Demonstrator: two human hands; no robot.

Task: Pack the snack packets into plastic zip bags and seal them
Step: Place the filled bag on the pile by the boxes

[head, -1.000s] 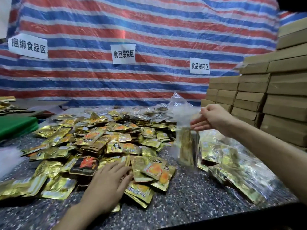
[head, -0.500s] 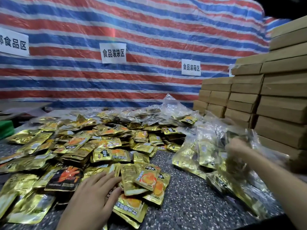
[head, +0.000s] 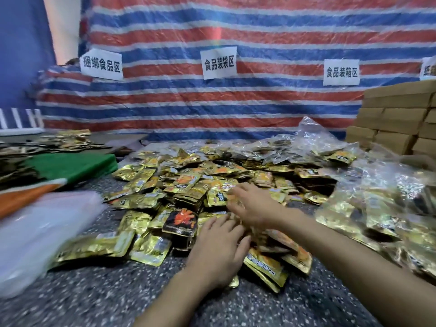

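Observation:
A big heap of gold snack packets [head: 188,185] covers the middle of the speckled table [head: 118,298]; one black packet with a red crab [head: 180,220] lies at its near edge. My left hand [head: 219,251] rests flat on the packets at the heap's front, fingers fairly straight. Just beyond it, my right hand [head: 252,206] reaches over the heap with fingers spread, touching the packets; it is blurred and I see nothing gripped. Filled clear zip bags [head: 377,208] lie piled to the right.
A blurred stack of empty clear plastic bags [head: 35,237] sits at the near left, with a green board [head: 70,164] and an orange sheet [head: 21,199] behind it. Cardboard boxes [head: 396,121] are stacked at the right. A striped tarp [head: 236,102] with paper signs closes the back.
My right hand let go of the filled zip bag on the right pile and swung left onto the loose packets beside my left hand. The view turned left.

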